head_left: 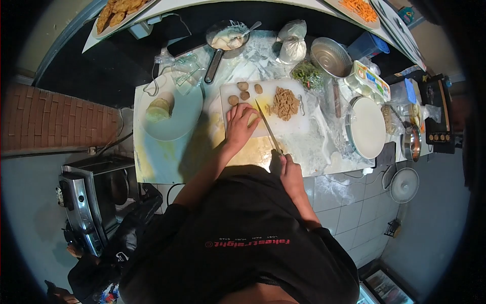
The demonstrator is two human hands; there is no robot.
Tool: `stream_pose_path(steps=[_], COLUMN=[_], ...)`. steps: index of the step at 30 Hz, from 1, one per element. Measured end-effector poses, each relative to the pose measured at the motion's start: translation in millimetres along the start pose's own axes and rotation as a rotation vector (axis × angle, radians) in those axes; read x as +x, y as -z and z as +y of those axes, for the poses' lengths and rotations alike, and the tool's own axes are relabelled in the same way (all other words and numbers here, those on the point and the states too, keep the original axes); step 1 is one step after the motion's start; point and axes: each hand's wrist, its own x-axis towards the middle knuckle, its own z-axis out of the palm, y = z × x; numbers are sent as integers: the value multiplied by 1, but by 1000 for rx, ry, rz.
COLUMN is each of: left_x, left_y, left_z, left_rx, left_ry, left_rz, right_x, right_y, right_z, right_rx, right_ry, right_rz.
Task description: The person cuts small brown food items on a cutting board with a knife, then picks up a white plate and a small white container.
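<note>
My right hand is closed round the handle of a long knife, whose blade reaches up over the white cutting board. On the board's left part my left hand rests with bent fingers, pressing on a pale piece beside the blade. Several small brown round pieces lie above that hand. Right of the knife is a heap of brown cut strips.
A blue-green plate with a cabbage lies left. Behind are a pan, a tied bag, greens and a metal bowl. White plates stand right. Another person's sleeve shows lower left.
</note>
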Motion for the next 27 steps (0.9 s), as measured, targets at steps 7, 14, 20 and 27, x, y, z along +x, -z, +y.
stream_pose_path(steps=[7,14,20,27], left_x=[0,1,0,0], left_y=[0,0,-1,-1], left_z=[1,1,1,1], left_rx=[2,10,4,12], left_ry=[19,24,22,23], left_rz=[-15,-24,-6,-9], right_x=[-1,-1,-2,-2], right_y=[-1,-3,-5,-7], right_z=[-3,-5,-5,-4], right_rx=[8,-11,11,-30], right_ry=[-26,-41,-14,-32], right_rz=[-14,-1,2,9])
